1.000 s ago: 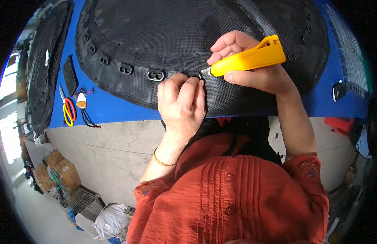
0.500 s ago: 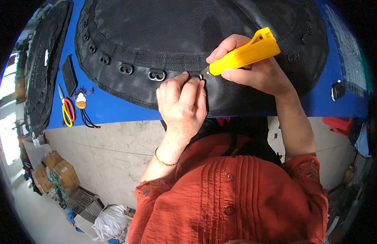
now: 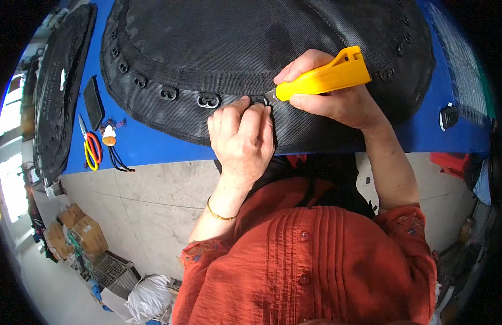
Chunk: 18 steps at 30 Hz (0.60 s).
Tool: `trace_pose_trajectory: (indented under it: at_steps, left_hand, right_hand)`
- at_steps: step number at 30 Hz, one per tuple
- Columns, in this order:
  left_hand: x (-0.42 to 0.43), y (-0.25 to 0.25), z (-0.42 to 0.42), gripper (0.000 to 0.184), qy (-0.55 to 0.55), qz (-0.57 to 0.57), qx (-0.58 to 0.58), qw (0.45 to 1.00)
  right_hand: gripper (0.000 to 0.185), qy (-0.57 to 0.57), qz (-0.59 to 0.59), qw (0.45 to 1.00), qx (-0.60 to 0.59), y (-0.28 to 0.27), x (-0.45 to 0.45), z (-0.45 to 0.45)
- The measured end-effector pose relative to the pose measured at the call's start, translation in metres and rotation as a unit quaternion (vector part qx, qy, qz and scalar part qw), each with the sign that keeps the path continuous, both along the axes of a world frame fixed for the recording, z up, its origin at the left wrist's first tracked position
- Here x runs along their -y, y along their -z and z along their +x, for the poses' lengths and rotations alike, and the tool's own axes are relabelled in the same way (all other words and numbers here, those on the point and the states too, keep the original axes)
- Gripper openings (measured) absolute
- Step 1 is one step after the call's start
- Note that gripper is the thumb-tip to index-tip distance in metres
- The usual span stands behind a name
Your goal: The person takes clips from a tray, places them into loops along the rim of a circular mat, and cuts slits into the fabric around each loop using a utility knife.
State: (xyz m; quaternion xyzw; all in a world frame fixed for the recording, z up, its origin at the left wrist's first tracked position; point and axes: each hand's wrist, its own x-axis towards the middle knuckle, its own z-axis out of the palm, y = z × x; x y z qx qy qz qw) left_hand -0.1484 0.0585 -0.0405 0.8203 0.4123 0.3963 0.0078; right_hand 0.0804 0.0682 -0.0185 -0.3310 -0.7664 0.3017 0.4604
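A large rounded black mesh mat (image 3: 218, 40) with a webbing band lies on the table. Small black double-loop buckles (image 3: 209, 101) line its border. My left hand (image 3: 241, 132) is closed at the near edge, its fingertips pressing a black buckle (image 3: 260, 99) that they partly cover. In my right hand (image 3: 337, 103) is a yellow-handled tool (image 3: 324, 77), gripped between thumb and fingers. Its thin metal tip (image 3: 270, 96) points left and meets the buckle beside my left fingertips. Whether the tip passes through the buckle I cannot tell.
Left on the blue table (image 3: 169, 135) lie scissors (image 3: 91, 146), a dark phone-like slab (image 3: 92, 102) and a small corded item (image 3: 108, 135). A second black mat (image 3: 61, 92) stands farther left. At right are a black object (image 3: 448, 117) and clear plastic sheeting (image 3: 462, 70). Cardboard boxes (image 3: 88, 233) sit below left.
My right hand and the yellow-handled tool have shifted slightly left and down. The left hand stays almost where it was, still on the buckle.
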Motion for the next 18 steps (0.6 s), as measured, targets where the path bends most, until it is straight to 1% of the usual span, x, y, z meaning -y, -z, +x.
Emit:
trace_pose_trajectory:
  at_steps: [1,5,7,8,14,16,18]
  left_hand:
    - [-0.0002,0.0004,0.0,0.018,0.0,0.0,0.002,1.0]
    - [-0.0005,0.0,-0.0002,0.018,0.002,0.001,0.001,1.0]
    - [-0.0004,-0.0004,0.0,0.018,0.003,-0.001,0.002,1.0]
    - [-0.0003,-0.0002,0.0,0.018,0.003,-0.001,0.002,1.0]
    - [-0.001,-0.0002,-0.0001,0.019,0.008,0.006,0.004,1.0]
    - [-0.0004,-0.0002,0.0005,0.019,0.006,0.001,0.004,1.0]
    - [-0.0007,-0.0002,0.0005,0.019,0.006,0.001,0.003,1.0]
  right_hand:
    - [0.018,-0.003,0.03,0.999,0.022,0.0005,-0.0007,0.001]
    - [0.018,-0.004,0.017,1.0,0.021,-0.0016,-0.0001,0.0003]
    - [0.017,0.009,-0.082,0.996,-0.041,-0.0036,0.0029,-0.0029]
    - [0.017,0.009,-0.082,0.996,-0.04,-0.0037,0.0032,-0.0028]
    - [0.017,0.009,-0.03,0.999,-0.01,0.001,0.0013,-0.0009]
    - [0.017,-0.003,0.03,1.0,-0.003,0.0053,0.0001,-0.0005]
    - [0.016,0.0,0.011,1.0,-0.012,0.0039,0.0012,-0.001]
